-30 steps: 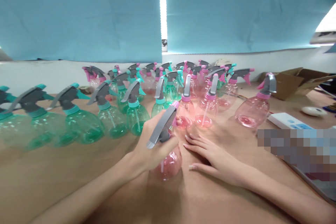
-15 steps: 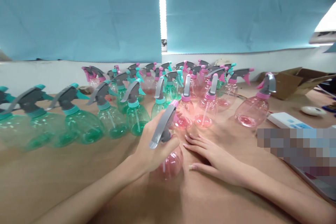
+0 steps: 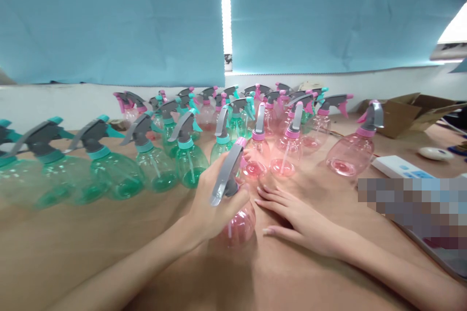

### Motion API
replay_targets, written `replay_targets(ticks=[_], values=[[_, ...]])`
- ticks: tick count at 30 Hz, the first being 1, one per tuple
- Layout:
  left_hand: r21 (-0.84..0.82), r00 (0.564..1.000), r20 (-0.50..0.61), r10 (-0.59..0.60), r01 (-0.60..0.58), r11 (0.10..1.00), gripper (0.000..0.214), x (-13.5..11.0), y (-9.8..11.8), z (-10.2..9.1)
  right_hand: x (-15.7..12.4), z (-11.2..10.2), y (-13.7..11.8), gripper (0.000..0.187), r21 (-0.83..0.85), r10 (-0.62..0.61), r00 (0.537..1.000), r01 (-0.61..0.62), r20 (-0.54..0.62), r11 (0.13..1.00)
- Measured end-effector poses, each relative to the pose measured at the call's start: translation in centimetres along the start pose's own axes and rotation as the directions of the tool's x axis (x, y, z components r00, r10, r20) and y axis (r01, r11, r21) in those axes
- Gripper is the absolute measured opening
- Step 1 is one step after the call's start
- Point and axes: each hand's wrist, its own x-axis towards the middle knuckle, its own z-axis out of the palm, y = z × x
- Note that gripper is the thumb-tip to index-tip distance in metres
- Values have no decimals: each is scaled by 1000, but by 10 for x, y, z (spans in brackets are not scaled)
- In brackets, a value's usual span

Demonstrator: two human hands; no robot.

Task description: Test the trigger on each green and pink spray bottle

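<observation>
My left hand (image 3: 213, 199) is closed round the neck of a pink spray bottle (image 3: 241, 223) with a grey and pink trigger head; part of the neck is hidden behind the fingers. The bottle stands close to upright at the middle of the table. To its right, my right hand (image 3: 297, 221) lies flat on the tabletop with its fingers stretched out, holding nothing. Just beyond the fingertips stand two pink spray bottles (image 3: 285, 150). A green spray bottle (image 3: 190, 163) is beyond my left wrist, slightly left.
A row of green spray bottles (image 3: 118, 175) stretches along the left. More pink and green bottles crowd the back near the wall. On the right are a lone pink bottle (image 3: 352, 153), an open cardboard box (image 3: 404, 112), a white power strip (image 3: 401, 167) and a white oval object (image 3: 435, 154).
My left hand and the held pink bottle have shifted very slightly, with the spray head a touch to the right. My right hand has stayed in place.
</observation>
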Motion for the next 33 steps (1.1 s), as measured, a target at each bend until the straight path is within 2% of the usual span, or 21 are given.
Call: replay_targets(ticks=[12,31,33], values=[[-18,998,32,-45,46,999,43,0,0,0,-1,0,-1,66,14,-23,999,23,-24,1000],[-29,999,16,-39,40,999,54,0,2,0,-1,1,-1,66,17,-15,999,16,-31,1000],[-38,999,23,-46,47,998,45,1,5,-1,-1,0,-1,66,10,-17,999,17,-28,1000]])
